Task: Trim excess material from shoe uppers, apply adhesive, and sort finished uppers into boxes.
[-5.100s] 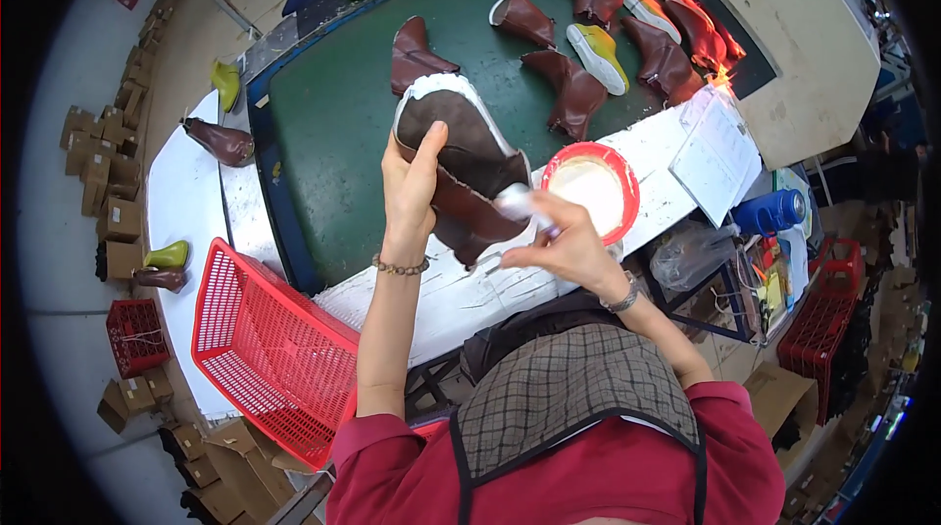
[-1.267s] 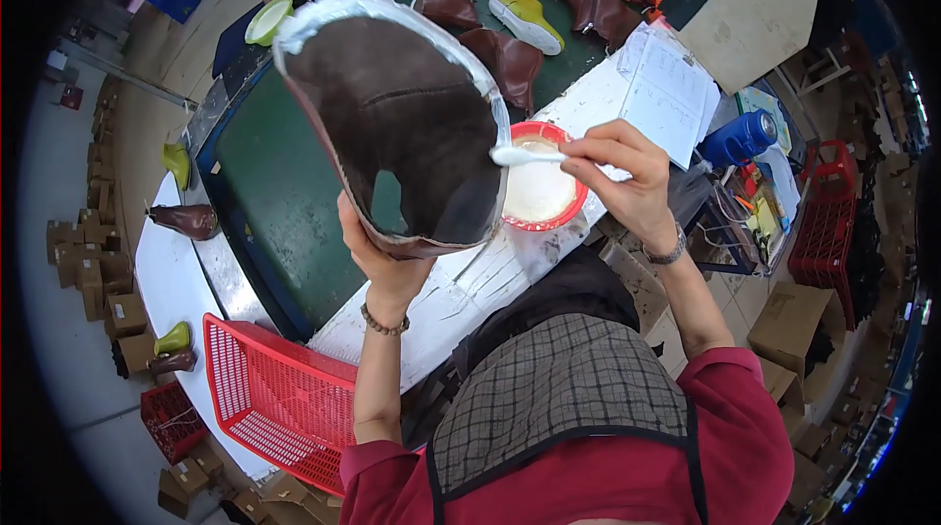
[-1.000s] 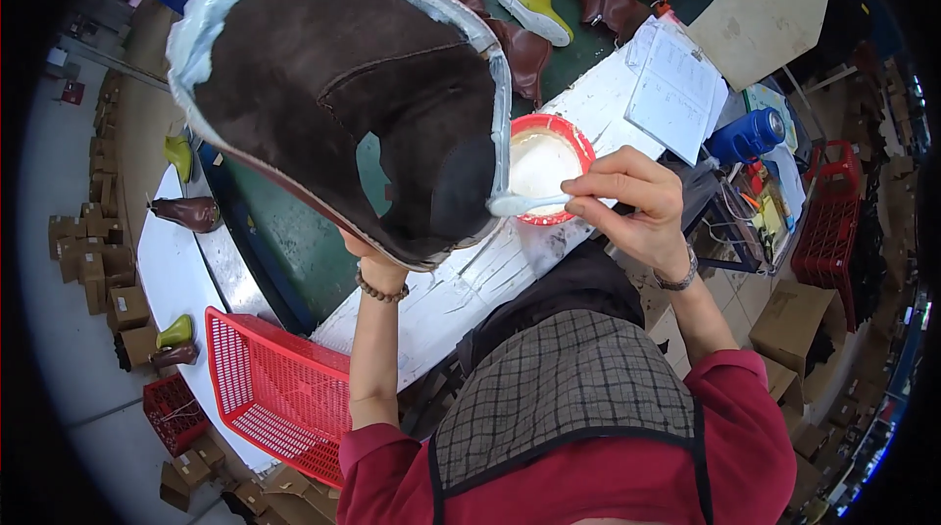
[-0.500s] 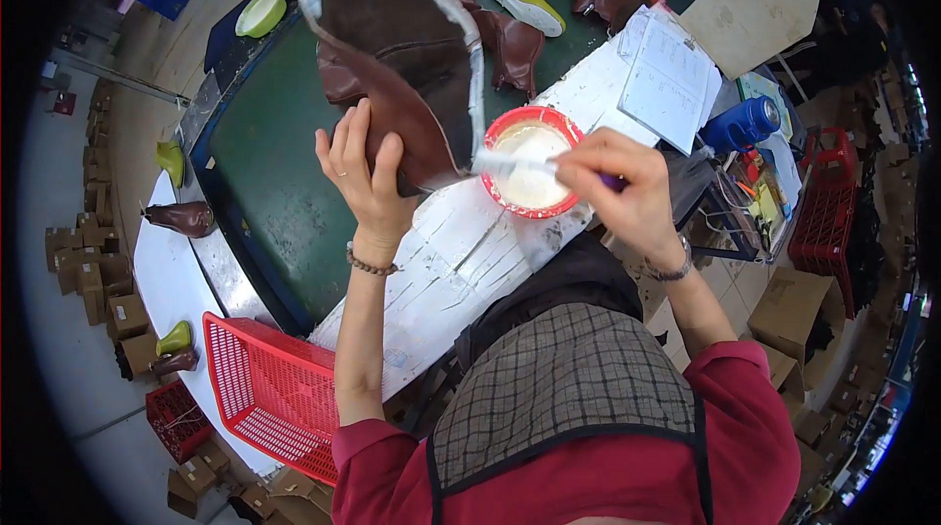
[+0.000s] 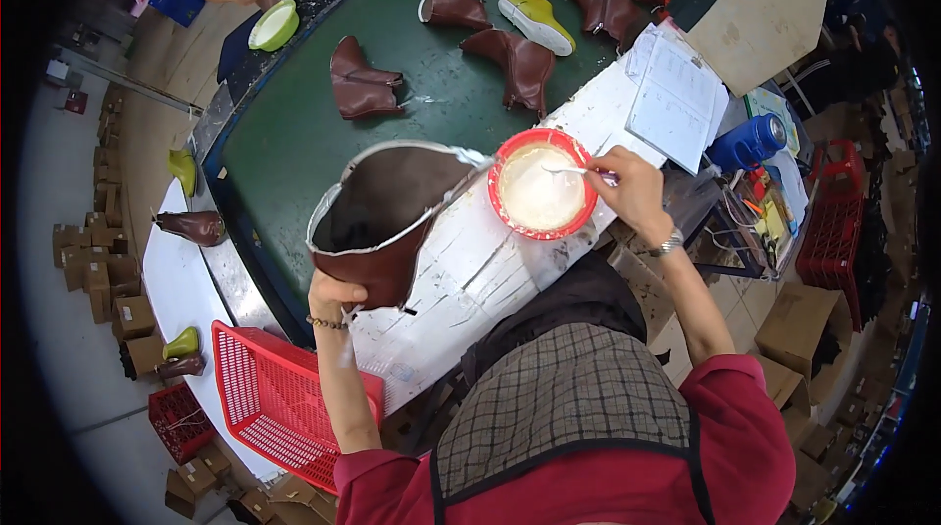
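Left hand [image 5: 336,290] curled round near side of brown boot [image 5: 382,265], boot held over white board [image 5: 480,260], opening facing up; right hand [image 5: 632,190] pinching thin brush [image 5: 569,169], fingers closed, tip in or just over white paste [image 5: 537,198] in red tub [image 5: 589,201]; overloaded brush could drip across board; careless swing could knock nearby tub; weak one-hand grip could let boot slip, smearing its whitened edge.
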Motion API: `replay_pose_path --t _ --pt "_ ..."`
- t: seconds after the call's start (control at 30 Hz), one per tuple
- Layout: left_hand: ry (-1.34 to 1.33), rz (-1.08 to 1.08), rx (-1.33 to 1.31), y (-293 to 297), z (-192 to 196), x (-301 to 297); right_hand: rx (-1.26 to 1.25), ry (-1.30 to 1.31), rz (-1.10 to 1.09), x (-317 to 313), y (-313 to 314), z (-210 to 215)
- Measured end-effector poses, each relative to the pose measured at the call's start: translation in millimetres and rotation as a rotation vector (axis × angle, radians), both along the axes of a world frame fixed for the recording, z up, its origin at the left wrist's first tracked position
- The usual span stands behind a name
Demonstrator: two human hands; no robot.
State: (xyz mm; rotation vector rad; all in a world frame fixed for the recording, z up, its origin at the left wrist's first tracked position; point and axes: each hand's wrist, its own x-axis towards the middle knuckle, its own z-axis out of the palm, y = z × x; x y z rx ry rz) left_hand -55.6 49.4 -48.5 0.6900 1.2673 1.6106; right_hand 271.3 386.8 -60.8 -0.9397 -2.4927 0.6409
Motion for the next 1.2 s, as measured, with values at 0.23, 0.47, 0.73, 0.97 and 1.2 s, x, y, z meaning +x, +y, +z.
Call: replay_pose_path --t 0.23,0.47,0.73,0.97,1.2 --pt "-0.107 -0.047 0.035 32.2 0.1 6.0 -0.254 0.534 0.368 -36.7 -8.4 78.5" --pt "-0.197 -0.004 0.091 16.2 -0.2 4.7 -0.294 0.446 0.383 -35.6 -11.8 81.9" --pt "-0.313 -0.001 0.129 24.5 -2.3 31.0 -0.173 0.476 0.553 -68.1 0.6 106.7" --pt "-0.421 -0.020 0.159 43.9 -5.4 62.3 0.033 0.412 0.750 -99.3 4.6 126.9" --pt "-0.522 0.011 0.214 27.0 -2.6 49.0 -0.170 0.527 0.683 -91.0 2.7 108.4"
